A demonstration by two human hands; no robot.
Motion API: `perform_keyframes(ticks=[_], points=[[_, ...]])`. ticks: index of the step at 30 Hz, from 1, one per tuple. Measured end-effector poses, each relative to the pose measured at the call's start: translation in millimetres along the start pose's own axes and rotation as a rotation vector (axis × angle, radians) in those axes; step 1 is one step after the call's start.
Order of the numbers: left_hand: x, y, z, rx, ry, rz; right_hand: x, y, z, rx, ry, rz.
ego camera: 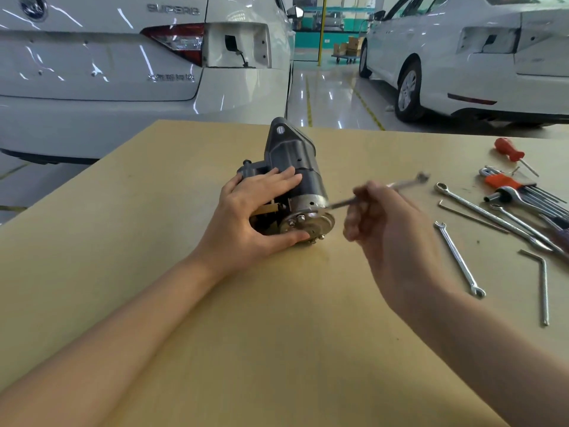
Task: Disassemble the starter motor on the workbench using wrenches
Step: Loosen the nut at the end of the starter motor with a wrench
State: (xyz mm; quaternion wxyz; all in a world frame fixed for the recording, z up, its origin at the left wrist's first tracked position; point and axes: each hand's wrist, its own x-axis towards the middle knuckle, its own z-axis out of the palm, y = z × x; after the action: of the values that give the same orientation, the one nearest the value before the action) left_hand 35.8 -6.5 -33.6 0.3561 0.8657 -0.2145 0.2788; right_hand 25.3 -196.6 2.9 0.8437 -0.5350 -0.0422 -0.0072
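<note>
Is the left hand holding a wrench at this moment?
No, the left hand rests on the starter motor, steadying it, while the right hand holds the wrench.

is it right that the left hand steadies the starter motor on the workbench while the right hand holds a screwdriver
Not quite: the head view shows the right hand holding a wrench, not a screwdriver. The rest stands: the left hand steadies the starter motor on the workbench.

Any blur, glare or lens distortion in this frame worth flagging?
Head view: the right hand and the wrench it holds are motion-blurred; the left hand and starter motor stay sharp. Ceiling lights streak as glare across the white car and floor. Wide-angle bending curves the workbench edges.
</note>
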Motion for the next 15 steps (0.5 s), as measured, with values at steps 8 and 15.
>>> perform_keyframes(ticks=[8, 15], points=[[0, 4, -1, 0.041, -0.018, 0.005, -2, 17, -2, 0.300, 0.081, 0.460], [0, 7, 0, 0.040, 0.000, -0.010, -3, 19, -2, 0.353, 0.075, 0.495]])
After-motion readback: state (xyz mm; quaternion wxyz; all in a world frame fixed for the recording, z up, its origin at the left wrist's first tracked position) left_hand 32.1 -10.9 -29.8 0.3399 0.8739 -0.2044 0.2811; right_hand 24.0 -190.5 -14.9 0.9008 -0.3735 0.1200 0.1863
